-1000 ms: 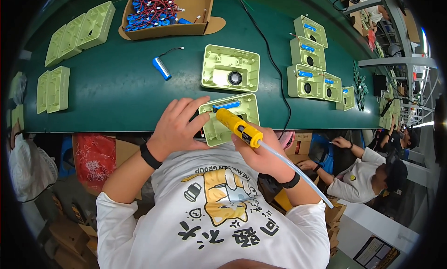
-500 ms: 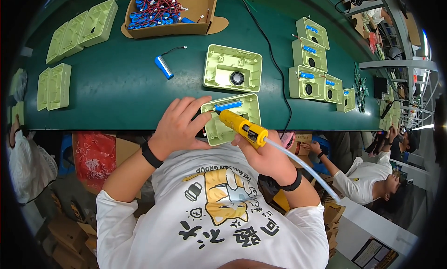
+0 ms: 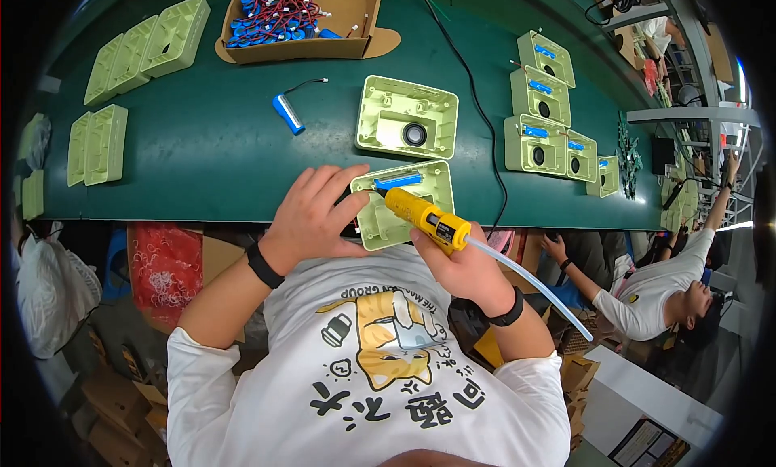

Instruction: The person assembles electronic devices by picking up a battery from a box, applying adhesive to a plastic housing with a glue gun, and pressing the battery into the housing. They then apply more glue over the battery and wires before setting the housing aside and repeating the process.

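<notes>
My right hand (image 3: pixel 465 265) is closed around a yellow hot glue gun (image 3: pixel 424 220), and a long pale glue stick (image 3: pixel 529 283) sticks out of its back end. The gun's nozzle points down into a light green plastic housing (image 3: pixel 440 178) at the table's front edge, beside a blue battery (image 3: pixel 398 181) lying along the far wall inside. My left hand (image 3: pixel 315 216) grips that housing at its left side, fingers on the far left corner and thumb near the front. Just beyond stands another green housing (image 3: pixel 444 103) with a round black speaker (image 3: pixel 415 134) in it.
A loose blue battery (image 3: pixel 288 114) with a lead lies left of the housings. Farther back is a cardboard box (image 3: pixel 347 45) of wired batteries. Green housings (image 3: pixel 178 35) stand left, several with batteries (image 3: pixel 537 156) right. A black cable (image 3: pixel 477 95) crosses the table. Another person (image 3: pixel 647 309) sits right.
Both hands, the glue gun and the housing keep nearly the same place; the whole view has shifted slightly. At the right, the other person has raised an arm.
</notes>
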{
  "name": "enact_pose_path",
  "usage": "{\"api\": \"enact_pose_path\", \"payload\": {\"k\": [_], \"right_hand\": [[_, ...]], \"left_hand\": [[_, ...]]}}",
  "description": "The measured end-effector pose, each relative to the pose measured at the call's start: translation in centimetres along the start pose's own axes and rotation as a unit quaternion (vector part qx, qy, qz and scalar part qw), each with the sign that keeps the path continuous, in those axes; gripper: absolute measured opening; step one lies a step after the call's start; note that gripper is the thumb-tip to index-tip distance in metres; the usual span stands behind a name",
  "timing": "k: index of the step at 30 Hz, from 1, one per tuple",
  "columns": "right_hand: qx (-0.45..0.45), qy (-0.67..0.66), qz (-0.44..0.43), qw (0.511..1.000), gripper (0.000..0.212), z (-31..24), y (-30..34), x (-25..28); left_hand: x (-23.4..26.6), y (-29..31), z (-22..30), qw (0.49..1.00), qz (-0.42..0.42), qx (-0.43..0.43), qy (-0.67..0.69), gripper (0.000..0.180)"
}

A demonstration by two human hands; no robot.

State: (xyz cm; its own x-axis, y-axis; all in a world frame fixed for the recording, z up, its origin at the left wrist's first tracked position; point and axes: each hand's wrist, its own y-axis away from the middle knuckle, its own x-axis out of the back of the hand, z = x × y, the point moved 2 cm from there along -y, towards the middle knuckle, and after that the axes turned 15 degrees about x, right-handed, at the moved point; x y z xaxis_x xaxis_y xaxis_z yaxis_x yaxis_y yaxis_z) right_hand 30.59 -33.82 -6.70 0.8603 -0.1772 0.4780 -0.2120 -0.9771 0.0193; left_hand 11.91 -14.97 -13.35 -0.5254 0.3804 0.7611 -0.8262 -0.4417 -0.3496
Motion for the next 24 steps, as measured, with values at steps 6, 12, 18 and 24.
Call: {"api": "enact_pose_path", "payload": {"k": [6, 12, 18, 24], "right_hand": [[-0.014, 0.026, -0.019, 0.999, 0.018, -0.8, 0.1, 0.5], [0.006, -0.011, 0.009, 1.000, 0.019, -1.2, 0.4, 1.3], [-0.112, -0.264, 0.018, 0.958, 0.024, -1.5, 1.9, 2.2], [0.051, -0.635, 0.066, 0.768, 0.027, 0.1, 6.5, 3.2]], "left_hand": [[0.0, 0.2, -0.2, 1.000, -0.003, 0.004, 0.000, 0.079], [-0.2, 0.0, -0.1, 1.000, 0.006, 0.004, 0.011, 0.075], [-0.1, 0.2, -0.2, 0.997, 0.007, 0.006, 0.080, 0.073], [0.5, -4.5, 4.4, 0.986, -0.059, -0.036, 0.150, 0.069]]}}
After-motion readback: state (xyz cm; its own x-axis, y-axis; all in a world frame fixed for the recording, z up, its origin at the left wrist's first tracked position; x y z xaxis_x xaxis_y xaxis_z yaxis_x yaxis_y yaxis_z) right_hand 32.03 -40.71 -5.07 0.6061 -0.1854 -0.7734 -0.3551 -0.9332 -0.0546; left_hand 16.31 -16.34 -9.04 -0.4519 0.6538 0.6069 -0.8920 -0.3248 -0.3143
